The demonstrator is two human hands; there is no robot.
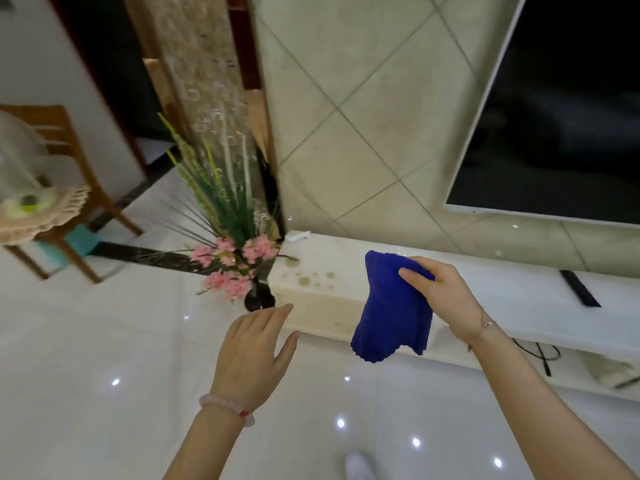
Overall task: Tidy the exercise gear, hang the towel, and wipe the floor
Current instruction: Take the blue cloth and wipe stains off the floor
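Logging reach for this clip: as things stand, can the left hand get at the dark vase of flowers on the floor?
Probably yes. The left hand is open and empty, fingers pointing toward the dark vase, with only floor between them. The blue cloth in the right hand hangs aside.

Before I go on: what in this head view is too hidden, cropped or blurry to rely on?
Head view only:
- Pale thing on the chair, far left: motion-blurred, cut by the left edge; unidentifiable.
- Blue cloth: right hand covers its upper corner; full shape unclear.
- Shoe: blurred, cut by the bottom edge.
- Television: cropped by top and right edges.
- Exercise gear, towel hook: none in frame.
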